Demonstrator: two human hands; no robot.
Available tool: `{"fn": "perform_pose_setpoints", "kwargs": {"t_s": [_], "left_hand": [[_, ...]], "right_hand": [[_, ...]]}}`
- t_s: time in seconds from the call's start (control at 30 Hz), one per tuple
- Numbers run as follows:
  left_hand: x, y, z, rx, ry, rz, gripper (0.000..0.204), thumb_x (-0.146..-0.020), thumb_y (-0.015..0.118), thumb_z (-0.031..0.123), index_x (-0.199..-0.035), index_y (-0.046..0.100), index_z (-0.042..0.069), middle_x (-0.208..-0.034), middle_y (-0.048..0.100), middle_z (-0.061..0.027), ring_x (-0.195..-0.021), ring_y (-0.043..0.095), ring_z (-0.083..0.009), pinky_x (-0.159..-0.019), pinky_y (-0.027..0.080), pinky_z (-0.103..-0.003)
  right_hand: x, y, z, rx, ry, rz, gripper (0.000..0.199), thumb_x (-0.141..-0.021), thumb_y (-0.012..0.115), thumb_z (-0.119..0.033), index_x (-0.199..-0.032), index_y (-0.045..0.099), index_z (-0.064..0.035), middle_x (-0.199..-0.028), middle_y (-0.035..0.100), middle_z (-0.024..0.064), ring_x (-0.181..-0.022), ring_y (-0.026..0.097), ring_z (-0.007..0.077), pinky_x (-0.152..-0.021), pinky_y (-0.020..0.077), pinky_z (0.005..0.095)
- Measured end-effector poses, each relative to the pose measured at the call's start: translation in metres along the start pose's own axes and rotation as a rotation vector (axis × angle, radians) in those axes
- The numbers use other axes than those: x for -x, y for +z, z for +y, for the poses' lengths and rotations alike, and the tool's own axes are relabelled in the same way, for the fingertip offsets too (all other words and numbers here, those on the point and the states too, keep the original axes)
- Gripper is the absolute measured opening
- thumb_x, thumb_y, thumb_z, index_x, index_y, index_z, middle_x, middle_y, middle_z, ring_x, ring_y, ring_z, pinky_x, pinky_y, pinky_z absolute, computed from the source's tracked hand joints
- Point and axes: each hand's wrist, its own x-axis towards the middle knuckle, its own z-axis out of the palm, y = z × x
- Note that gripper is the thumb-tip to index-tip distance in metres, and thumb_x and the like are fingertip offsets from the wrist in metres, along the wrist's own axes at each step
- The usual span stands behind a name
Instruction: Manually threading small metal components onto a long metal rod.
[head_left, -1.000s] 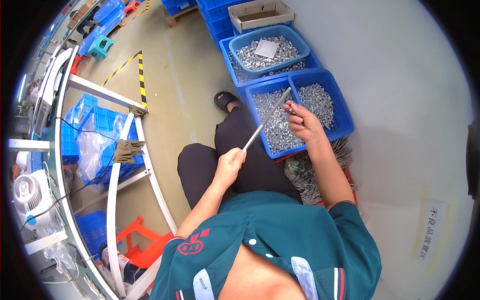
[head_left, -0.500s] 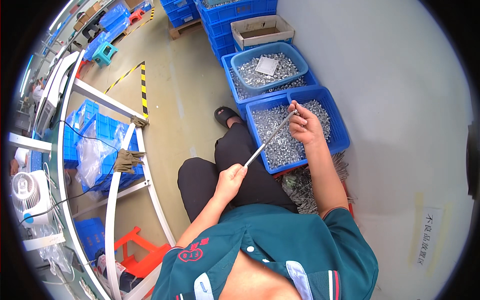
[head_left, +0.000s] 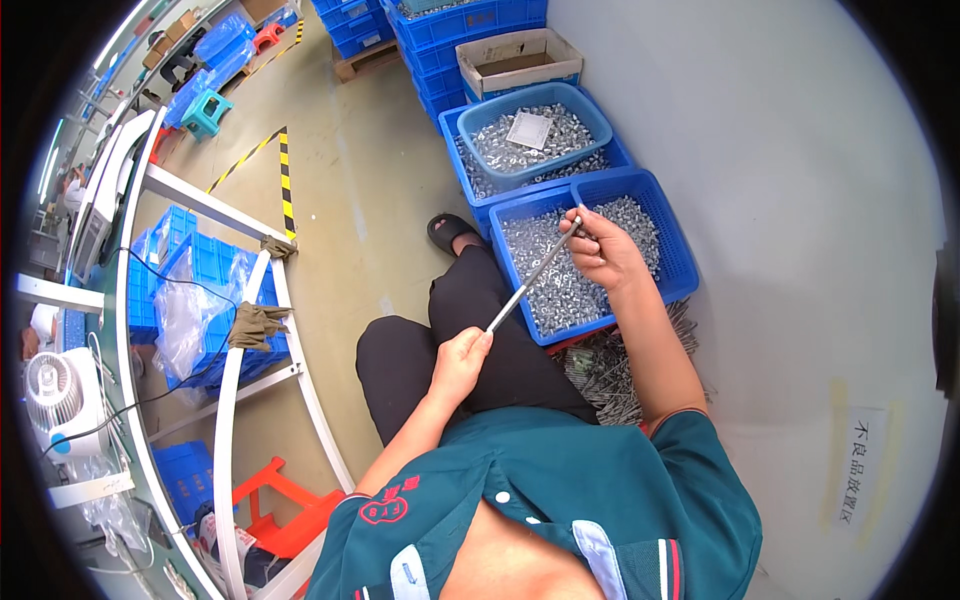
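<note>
The reference point for all locations is the basket (head_left: 682, 258), a blue, divided unit filled with small parts (head_left: 565, 302).

Rod position: the rod (head_left: 536, 279) slants, its far end above the basket and its near end outside it, on the wearer's side. The left hand (head_left: 461, 362) grips the near end, its fingers curled around the rod. The right hand (head_left: 606, 250), above the basket, has its thumb and forefinger pinched narrowly at the far end. Whether a part also sits between these fingertips is too small to tell.

Possible faults and causes:

1. Rod drop. Cause: a loose left grip. With its far end above the basket, the rod may fall among the parts.
2. Part drop. Cause: a weak right pinch, if a part is held there. A part falling into the basket is hard to tell from the others.
3. Misalignment. Cause: the slant of the rod; any wobble at the left hand is likely to be larger at the far end.
4. Snagging. Cause: the right forearm passes close above the rod pile (head_left: 608, 378), on the wearer's side of the basket. Lowering the arm may catch the loose ends.
5. Spillage. Cause: a knock from the knee (head_left: 478, 285), just left of the basket.
</note>
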Motion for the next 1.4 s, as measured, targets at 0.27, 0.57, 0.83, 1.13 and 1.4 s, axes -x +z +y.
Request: {"fn": "perform_pose_setpoints", "kwargs": {"t_s": [0.27, 0.57, 0.83, 1.13, 1.4], "left_hand": [[-0.002, -0.002, 0.006, 0.117, -0.073, -0.067, 0.030, -0.091, 0.053, 0.023, -0.071, 0.051, 0.001, -0.059, 0.042, 0.0009, -0.058, 0.037, -0.0059, -0.052, 0.034, -0.024], [-0.010, -0.010, 0.011, 0.359, -0.230, -0.231, 0.030, -0.092, 0.051, 0.023, -0.068, 0.051, 0.005, -0.057, 0.041, 0.0054, -0.051, 0.034, -0.0027, -0.045, 0.028, -0.021], [-0.003, 0.002, 0.010, 0.281, -0.122, -0.108, 0.032, -0.093, 0.049, 0.023, -0.066, 0.049, 0.006, -0.057, 0.040, 0.0059, -0.050, 0.033, -0.0023, -0.044, 0.026, -0.021], [-0.013, 0.002, 0.014, 0.223, -0.207, -0.041, 0.034, -0.091, 0.051, 0.025, -0.063, 0.048, 0.006, -0.053, 0.038, 0.0042, -0.050, 0.034, -0.0036, -0.045, 0.028, -0.023], [-0.009, -0.002, 0.011, 0.344, -0.282, -0.064, 0.034, -0.092, 0.050, 0.025, -0.064, 0.047, 0.006, -0.052, 0.036, 0.0055, -0.047, 0.030, -0.0030, -0.042, 0.023, -0.021]], "right_hand": [[0.002, 0.004, 0.017, 0.164, -0.274, 0.102, 0.028, -0.092, 0.052, -0.029, -0.089, 0.058, -0.0017, -0.065, 0.044, -0.0002, -0.044, 0.034, 0.0031, -0.035, 0.0242, 0.0154], [0.006, 0.005, 0.017, 0.123, -0.349, -0.041, 0.027, -0.093, 0.050, -0.024, -0.108, 0.056, -0.0024, -0.071, 0.046, -0.0005, -0.048, 0.036, 0.0033, -0.040, 0.0270, 0.0153], [-0.002, 0.014, 0.026, 0.387, -0.390, 0.170, 0.010, -0.085, 0.061, -0.013, -0.083, 0.057, -0.0046, -0.058, 0.043, -0.0047, -0.042, 0.034, 0.0024, -0.038, 0.0254, 0.0171], [0.008, 0.020, 0.067, 0.650, -0.022, 0.212, 0.024, -0.084, 0.063, -0.019, -0.099, 0.061, 0.0002, -0.062, 0.044, -0.0058, -0.043, 0.033, 0.0014, -0.038, 0.0212, 0.0166], [0.018, 0.005, 0.035, 0.289, -0.003, 0.238, 0.037, -0.092, 0.044, -0.019, -0.120, 0.046, 0.0054, -0.080, 0.049, 0.0046, -0.052, 0.036, 0.0053, -0.039, 0.0264, 0.0158]]}}
